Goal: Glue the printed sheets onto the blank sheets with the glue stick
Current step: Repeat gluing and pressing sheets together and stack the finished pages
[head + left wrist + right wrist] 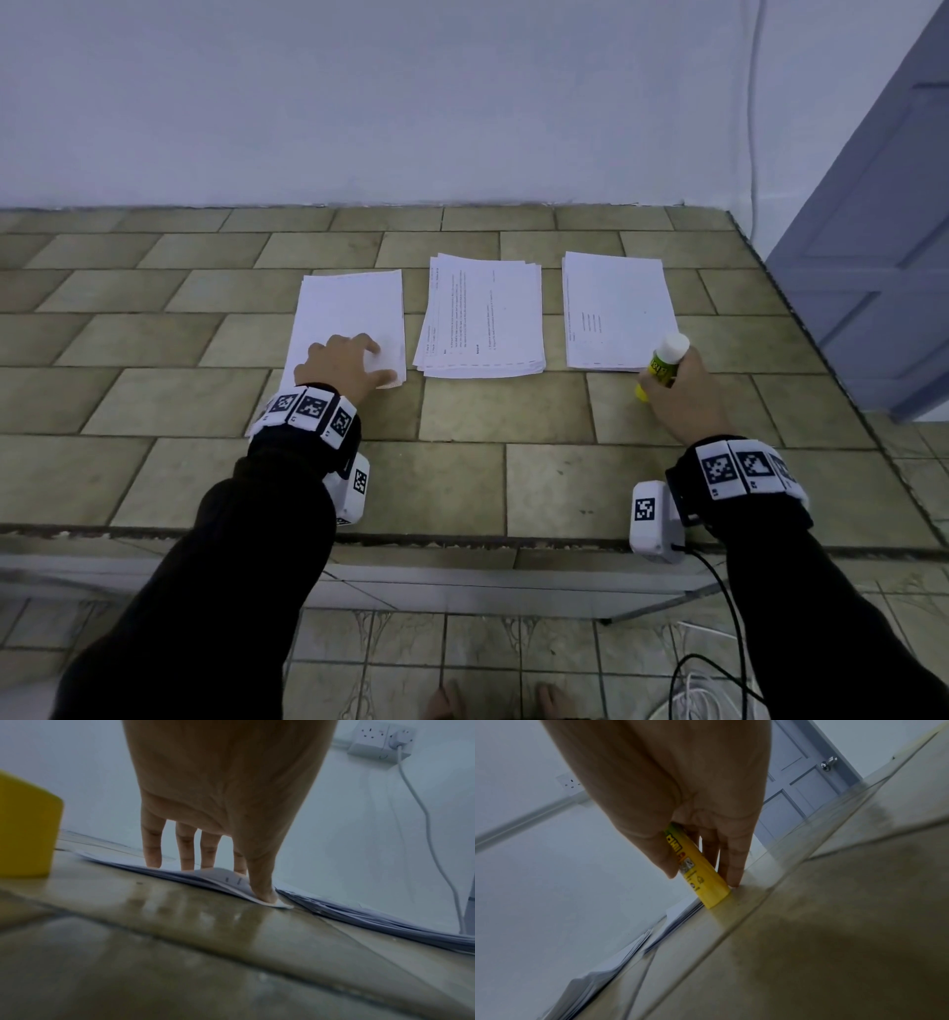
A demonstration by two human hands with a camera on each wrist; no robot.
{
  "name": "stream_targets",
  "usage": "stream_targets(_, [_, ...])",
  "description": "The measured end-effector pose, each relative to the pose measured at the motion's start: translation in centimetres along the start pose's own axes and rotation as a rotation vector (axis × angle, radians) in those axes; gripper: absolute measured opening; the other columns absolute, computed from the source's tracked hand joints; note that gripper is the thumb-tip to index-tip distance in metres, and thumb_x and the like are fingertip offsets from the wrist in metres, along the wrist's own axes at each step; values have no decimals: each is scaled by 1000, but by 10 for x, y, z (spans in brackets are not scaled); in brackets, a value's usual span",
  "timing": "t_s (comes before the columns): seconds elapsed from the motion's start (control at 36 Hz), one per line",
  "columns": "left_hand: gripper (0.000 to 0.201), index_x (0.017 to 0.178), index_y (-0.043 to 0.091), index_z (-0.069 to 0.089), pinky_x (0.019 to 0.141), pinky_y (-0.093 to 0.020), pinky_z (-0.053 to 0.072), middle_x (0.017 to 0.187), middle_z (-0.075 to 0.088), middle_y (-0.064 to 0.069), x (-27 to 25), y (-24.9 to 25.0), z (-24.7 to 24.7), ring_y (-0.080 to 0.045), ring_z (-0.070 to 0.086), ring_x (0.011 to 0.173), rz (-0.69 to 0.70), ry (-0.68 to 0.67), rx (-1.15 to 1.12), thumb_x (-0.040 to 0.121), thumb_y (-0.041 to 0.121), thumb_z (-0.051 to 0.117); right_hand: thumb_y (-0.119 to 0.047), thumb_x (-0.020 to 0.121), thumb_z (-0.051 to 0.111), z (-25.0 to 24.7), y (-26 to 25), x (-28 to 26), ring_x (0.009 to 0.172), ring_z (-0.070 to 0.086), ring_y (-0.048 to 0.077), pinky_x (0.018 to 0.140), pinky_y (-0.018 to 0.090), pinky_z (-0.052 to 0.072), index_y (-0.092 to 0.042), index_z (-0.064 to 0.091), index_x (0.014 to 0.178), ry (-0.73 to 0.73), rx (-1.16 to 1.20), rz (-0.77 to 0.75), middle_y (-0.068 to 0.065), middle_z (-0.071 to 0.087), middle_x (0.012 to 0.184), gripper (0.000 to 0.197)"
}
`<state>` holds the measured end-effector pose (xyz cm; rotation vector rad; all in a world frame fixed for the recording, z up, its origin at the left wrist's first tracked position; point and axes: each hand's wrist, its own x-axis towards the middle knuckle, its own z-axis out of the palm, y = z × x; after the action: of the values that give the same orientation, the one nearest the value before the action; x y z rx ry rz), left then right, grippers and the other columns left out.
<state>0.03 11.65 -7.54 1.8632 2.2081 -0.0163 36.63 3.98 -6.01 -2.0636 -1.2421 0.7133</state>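
Hands at work on tiled table [462, 462]: left hand [344, 367] pinches near corner of blank stack [354, 308] at 11 o'clock; right hand [678, 390] grips capped glue stick [662, 362], long axis tilted, base on table at 1 o'clock, w/ printed sheets [485, 318] btwn both.

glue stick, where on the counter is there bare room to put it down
Bare tile lies between the three paper stacks and the counter's near edge, between both wrists, and behind the stacks toward the wall. The gaps between stacks are narrow.
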Motion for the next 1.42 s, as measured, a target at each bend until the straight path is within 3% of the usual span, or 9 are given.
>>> stream_targets(0.28, [51,84,16,56,80,-39,47,101,66,-13,-5,-7,-11,-34,58,92,27,105,-255,86,60,31,-18,96,55,0,-3,-2,110,53,35,80,31,36,-3,41,130,-7,-12,0,19,56,122,40])
stream_targets(0.42, [46,118,8,63,84,-43,45,118,64,-19,-5,-12,-27,-39,58,107,-30,371,-474,100,47,45,-16,96,55,-1,-4,-3,105,52,30,81,31,36,-3,41,131,-8,6,-9,18,56,122,40])
stream_targets(0.53, [46,93,0,58,65,-32,28,88,57,-17,-9,-11,-48,-33,54,84,-15,583,-593,103,42,43,-16,97,55,-1,-4,-3,95,47,24,80,31,36,-2,42,130,-4,2,-22,18,56,120,38])
stream_targets(0.61, [38,99,-1,61,66,-27,27,92,56,-13,-27,1,-66,-24,51,86,123,671,-685,103,35,48,-17,97,55,0,-3,-4,98,49,26,81,32,36,-3,42,131,-8,0,-20,18,56,121,39])
stream_targets(0.72, [43,125,10,62,91,-35,45,119,58,5,-50,16,-67,-18,55,111,423,514,-679,99,43,52,-16,96,55,1,-3,-3,97,49,26,79,31,35,-2,43,129,-8,-3,-28,18,56,120,37])
stream_targets(0.89, [55,124,32,62,103,-24,31,146,47,9,-89,39,-23,-4,37,129,813,130,-383,89,68,40,-14,95,57,2,-2,-2,107,53,34,79,31,36,-1,44,127,-9,-19,-32,20,56,120,37])
stream_targets(1.0, [53,125,34,63,111,-35,33,152,42,7,-109,44,6,-9,36,137,954,-23,-134,92,64,35,-13,93,59,1,-1,-1,105,54,35,78,32,37,0,45,123,-40,-56,-40,21,57,116,35])
stream_targets(1.25, [50,126,33,61,114,-44,36,153,43,-3,-113,23,35,-23,35,143,1011,-119,46,86,54,39,-11,93,58,-1,-2,-2,99,53,30,81,35,40,-1,47,122,-73,-75,-85,17,57,113,32])
stream_targets(1.42, [51,133,37,54,120,-31,2,163,7,7,-115,9,34,-9,-9,151,968,-144,-6,82,43,48,-20,90,67,-4,-7,-8,90,55,16,75,26,40,-9,58,117,-155,-77,-193,0,57,101,30])
